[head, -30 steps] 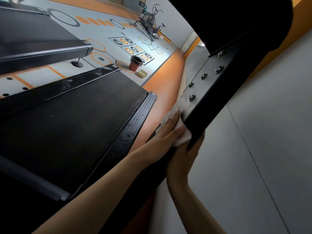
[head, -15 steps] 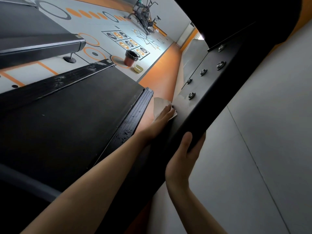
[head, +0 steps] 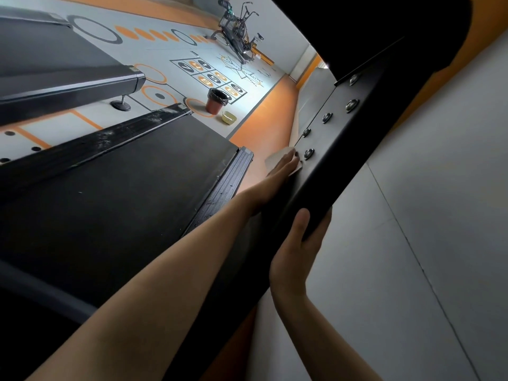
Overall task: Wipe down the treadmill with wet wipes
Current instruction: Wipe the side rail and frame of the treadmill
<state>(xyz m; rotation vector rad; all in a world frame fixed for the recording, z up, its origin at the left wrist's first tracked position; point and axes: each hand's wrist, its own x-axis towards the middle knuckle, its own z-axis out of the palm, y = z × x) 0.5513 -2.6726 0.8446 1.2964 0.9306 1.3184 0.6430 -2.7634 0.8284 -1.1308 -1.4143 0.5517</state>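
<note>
Pressing the wet wipe point(head: 275, 157) flat under our left hand point(head: 283, 168), fingers straight, beside a bolt point(head: 309, 153) on the treadmill upright point(head: 339, 149); our right hand point(head: 297, 251) grips its edge, fingers curled. Floor grid point(head: 211, 75) digits blurred.

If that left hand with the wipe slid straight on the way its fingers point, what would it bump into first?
Probably the nearest bolt head on the treadmill upright, just past the left hand pressing the wet wipe there, though depth is unclear.

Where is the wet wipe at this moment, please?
In the head view, the wet wipe lies flat under the left hand on the treadmill's black upright, just beside its lowest bolt.
</note>
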